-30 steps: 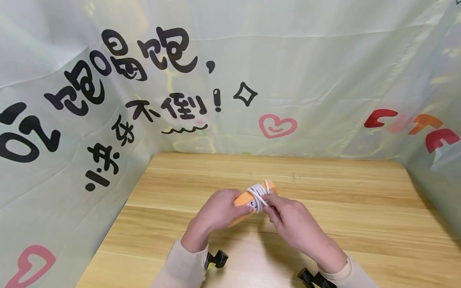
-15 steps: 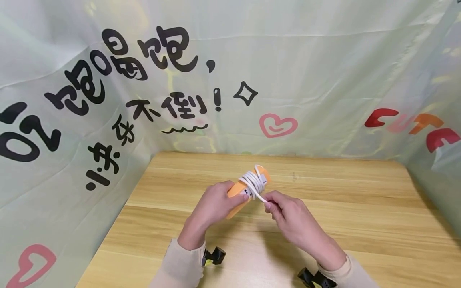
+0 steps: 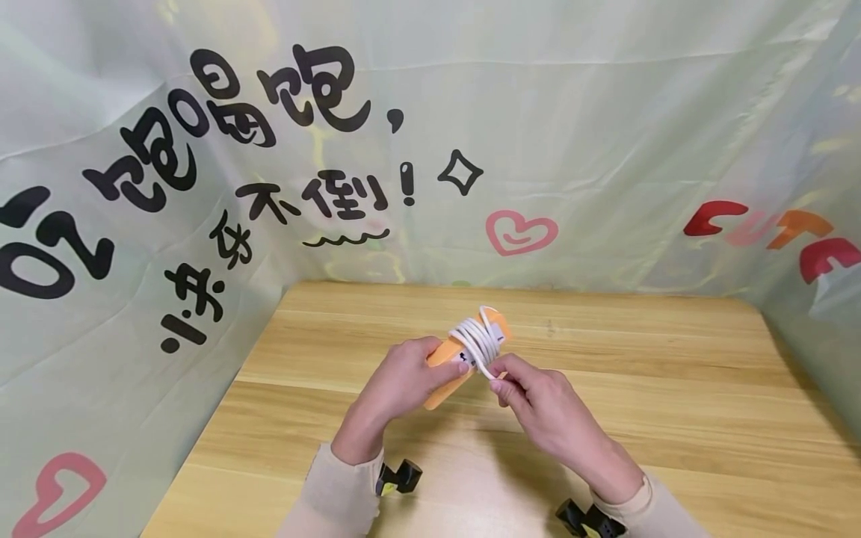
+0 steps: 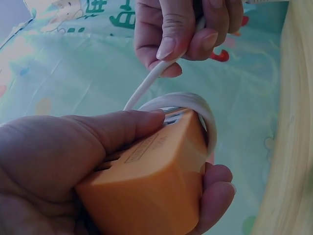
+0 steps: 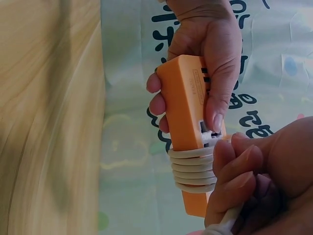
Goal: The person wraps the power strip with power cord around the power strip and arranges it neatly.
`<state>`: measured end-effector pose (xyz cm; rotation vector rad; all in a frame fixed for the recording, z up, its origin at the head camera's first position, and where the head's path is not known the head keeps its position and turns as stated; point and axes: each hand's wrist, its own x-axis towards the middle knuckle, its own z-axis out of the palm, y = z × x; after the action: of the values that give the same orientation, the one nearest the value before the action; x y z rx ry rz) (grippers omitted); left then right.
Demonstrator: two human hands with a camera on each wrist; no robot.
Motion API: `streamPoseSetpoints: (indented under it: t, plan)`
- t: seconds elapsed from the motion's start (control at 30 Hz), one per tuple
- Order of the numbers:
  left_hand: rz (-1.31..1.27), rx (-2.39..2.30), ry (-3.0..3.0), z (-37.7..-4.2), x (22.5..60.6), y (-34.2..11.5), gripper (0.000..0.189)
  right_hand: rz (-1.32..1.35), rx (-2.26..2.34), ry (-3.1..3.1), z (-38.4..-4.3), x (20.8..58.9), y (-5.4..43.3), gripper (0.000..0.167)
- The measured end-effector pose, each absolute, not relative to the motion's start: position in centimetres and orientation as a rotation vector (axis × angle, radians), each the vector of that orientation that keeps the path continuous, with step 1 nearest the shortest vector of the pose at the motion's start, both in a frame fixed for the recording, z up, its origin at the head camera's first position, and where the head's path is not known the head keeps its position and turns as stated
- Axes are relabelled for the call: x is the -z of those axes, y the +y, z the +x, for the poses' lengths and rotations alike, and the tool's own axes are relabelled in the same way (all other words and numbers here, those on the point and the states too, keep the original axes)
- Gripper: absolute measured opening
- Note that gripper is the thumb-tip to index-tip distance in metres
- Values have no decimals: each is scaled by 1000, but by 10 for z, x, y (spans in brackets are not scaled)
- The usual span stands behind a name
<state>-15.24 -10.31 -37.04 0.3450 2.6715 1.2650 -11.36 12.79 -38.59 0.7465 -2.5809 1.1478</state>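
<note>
In the head view my left hand (image 3: pixel 400 377) grips the near end of an orange power strip (image 3: pixel 440 394), its thumb lying across the socket face. White cord (image 3: pixel 474 340) is wound in several turns round the strip's far half. My right hand (image 3: pixel 551 407) pinches the cord where it leaves the turns, close to the strip's right side. The left wrist view shows the strip's orange end (image 4: pixel 146 200) in the palm, and the cord running taut up to the right fingertips. In the right wrist view the turns (image 5: pixel 193 169) lie side by side; curled fingers partly hide the cord's end.
The strip is held above a wooden table (image 3: pixel 303 351). Light cloth walls (image 3: pixel 605 149) with printed letters and hearts stand behind and at both sides. Black wrist-worn devices (image 3: pixel 406 476) hang under both sleeves.
The left hand has tilted the strip's far end upward and shifted it slightly left. The right hand drew the cord out from the strip, then moved back a little closer, still pinching it.
</note>
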Motion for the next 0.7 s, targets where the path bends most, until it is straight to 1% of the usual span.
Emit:
streamPoseSetpoints:
  t: [0.17,0.3,0.4,0.47,0.57,0.7]
  plan:
    - [359,-1262,2666,-152,370,-103,29,798,-1104,-2570,-113,388,128,17]
    - [375,-1263,2653,-152,370,-104,29,816,-1073,-2587,-113,388,127,16]
    - [381,-1336,2588,-152,370,-106,30,760,-1074,-2629,-113,388,125,11]
    - [384,-1428,2512,-152,370,-108,30,695,-1086,-2660,-113,388,124,13]
    - [387,-1593,2361,-153,368,-111,31,615,-1122,-2685,-115,387,124,21]
    - [403,-1745,2166,-153,366,-113,33,617,-1135,-2678,-117,387,125,18]
